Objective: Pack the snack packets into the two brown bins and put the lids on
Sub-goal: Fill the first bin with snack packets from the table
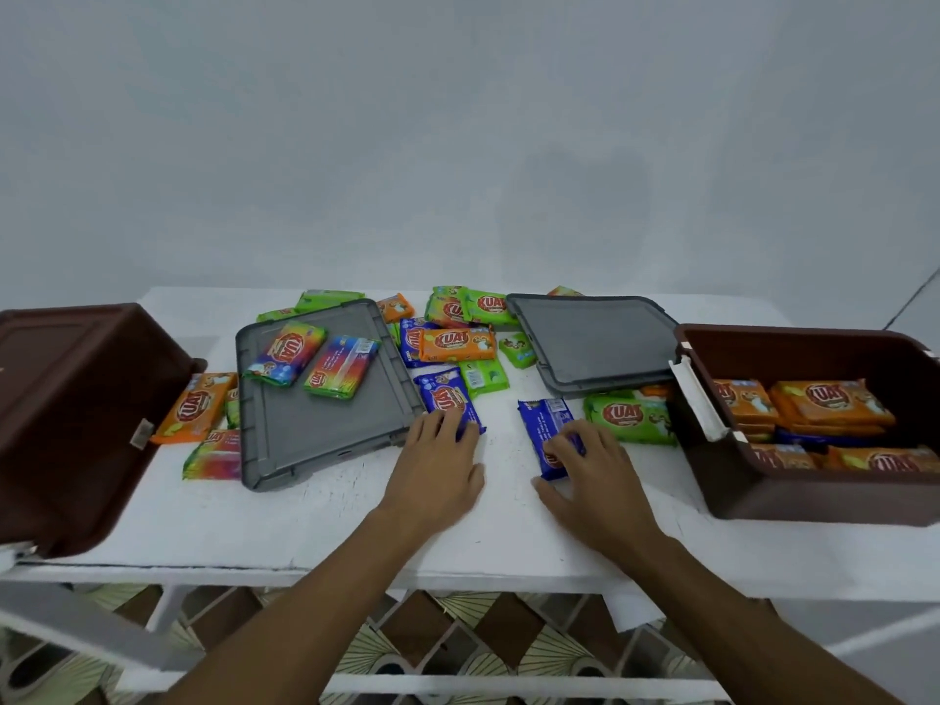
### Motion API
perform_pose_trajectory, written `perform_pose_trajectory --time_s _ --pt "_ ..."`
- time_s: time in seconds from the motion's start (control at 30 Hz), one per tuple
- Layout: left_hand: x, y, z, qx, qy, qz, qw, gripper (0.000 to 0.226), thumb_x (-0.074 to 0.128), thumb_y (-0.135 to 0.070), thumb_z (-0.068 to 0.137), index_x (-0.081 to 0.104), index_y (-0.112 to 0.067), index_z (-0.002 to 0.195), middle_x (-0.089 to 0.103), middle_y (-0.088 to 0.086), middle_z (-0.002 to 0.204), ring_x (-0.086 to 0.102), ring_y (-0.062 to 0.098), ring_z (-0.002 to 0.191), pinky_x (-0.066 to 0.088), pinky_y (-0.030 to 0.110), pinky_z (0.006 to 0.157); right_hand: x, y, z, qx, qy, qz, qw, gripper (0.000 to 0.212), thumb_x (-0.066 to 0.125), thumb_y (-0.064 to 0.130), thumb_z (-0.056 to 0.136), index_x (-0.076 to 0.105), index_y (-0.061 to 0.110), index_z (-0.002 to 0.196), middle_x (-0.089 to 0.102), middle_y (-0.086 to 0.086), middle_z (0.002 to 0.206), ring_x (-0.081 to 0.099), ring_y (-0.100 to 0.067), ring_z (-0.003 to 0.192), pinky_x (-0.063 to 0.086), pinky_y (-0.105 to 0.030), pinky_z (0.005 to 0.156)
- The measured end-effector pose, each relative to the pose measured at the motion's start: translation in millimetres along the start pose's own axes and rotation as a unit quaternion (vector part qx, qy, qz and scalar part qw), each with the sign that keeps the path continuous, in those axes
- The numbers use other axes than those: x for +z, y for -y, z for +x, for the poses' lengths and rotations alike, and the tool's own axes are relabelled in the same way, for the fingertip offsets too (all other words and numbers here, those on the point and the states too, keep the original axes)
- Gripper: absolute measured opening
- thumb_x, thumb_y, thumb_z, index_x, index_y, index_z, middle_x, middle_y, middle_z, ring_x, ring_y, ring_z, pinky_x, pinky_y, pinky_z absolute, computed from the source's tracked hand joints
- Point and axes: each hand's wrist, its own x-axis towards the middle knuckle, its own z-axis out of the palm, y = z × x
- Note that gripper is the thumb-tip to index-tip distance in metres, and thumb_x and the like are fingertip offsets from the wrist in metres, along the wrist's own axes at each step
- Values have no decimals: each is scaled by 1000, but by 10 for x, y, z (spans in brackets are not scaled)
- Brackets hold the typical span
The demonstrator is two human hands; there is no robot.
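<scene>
Left hand (437, 465) rests flat, fingers straight, on a glossy blue rectangular foil packet (450, 399) at the corner of a flat grey plastic lid (305, 429). Right hand (590, 473) grasps a second blue foil packet (545, 424) between curled fingers and thumb on the matte white table (305, 526). The open right-side brown plastic bin (814, 501) holds stacked orange packets (829, 399).

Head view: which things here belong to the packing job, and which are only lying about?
Job: left brown bin, right brown bin, left grey lid, right grey lid, loose snack packets, left blue packet under the left hand, right blue packet gripped by the right hand.
Not the job: white table, tiled floor, wall.
</scene>
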Motion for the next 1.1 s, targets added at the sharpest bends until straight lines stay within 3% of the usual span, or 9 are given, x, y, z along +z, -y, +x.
perform_pose_trajectory --time_s 0.17,0.27,0.37,0.43,0.53,0.7,0.8,0.9,1.1 --pt "-50 -50 -161 16 -68 -8 998 40 40 -47 87 62 -18 103 59 3 104 55 26 96 46 46 94 8 42 -59 47 1 32 998 39 68 44 85 59 19 114 49 -1 140 38 -23 128 50 -35 86" --pt "-87 -90 -226 13 -62 -10 998 43 38 -46 89 60 -19 114 59 1 107 52 24 97 45 46 97 -49 57 -88 35 -5 33 999 38 67 37 87 55 20 119 54 0 133 44 -21 119 48 -29 75" --pt "-94 -118 -282 32 -55 -20 998 45 36 -44 90 60 -18 118 56 1 108 44 21 97 48 32 79 -141 12 -101 40 -16 79 996 36 60 27 92 54 19 127 60 -1 124 54 -18 105 47 -25 74" --pt "-87 -104 -325 48 -37 -42 997 44 35 -45 92 61 -20 117 52 -1 113 41 21 104 47 30 80 -225 -57 -105 78 -30 171 982 31 50 21 98 53 19 129 62 -2 117 58 -13 91 47 -19 67" --pt "-92 -51 -355 82 -9 -128 988 35 40 -45 95 62 -21 107 50 -4 112 39 16 105 44 28 80 -287 -173 -118 136 -36 285 948 29 40 19 102 52 23 128 57 0 121 59 -10 97 57 -21 66" --pt "-169 -48 -287 70 4 -249 966 11 59 -29 92 55 -20 97 44 -7 115 39 7 108 41 18 77 -252 -247 -133 190 -38 390 900 24 39 19 103 53 26 121 56 -2 129 58 -7 104 55 -15 65" --pt "-208 -38 -287 -16 33 -309 950 35 63 -28 89 46 -25 120 32 -12 131 37 3 122 50 15 76 -249 -249 -155 211 -21 398 893 24 49 23 100 53 26 123 56 -2 130 58 -12 110 54 -19 69" --pt "-261 -4 -246 -74 64 -291 952 69 68 -31 85 30 -24 142 29 -5 145 35 8 127 46 18 88 -279 -246 -131 238 -7 400 885 29 61 21 93 54 22 122 57 -1 128 58 -15 111 57 -28 76" --pt "-264 23 -208 -109 121 -279 946 82 65 -36 83 14 -34 148 38 2 143 47 14 119 53 33 89 -351 -206 -74 205 47 340 917 57 70 23 87 40 30 135 53 6 114 58 -12 101 54 -22 67"
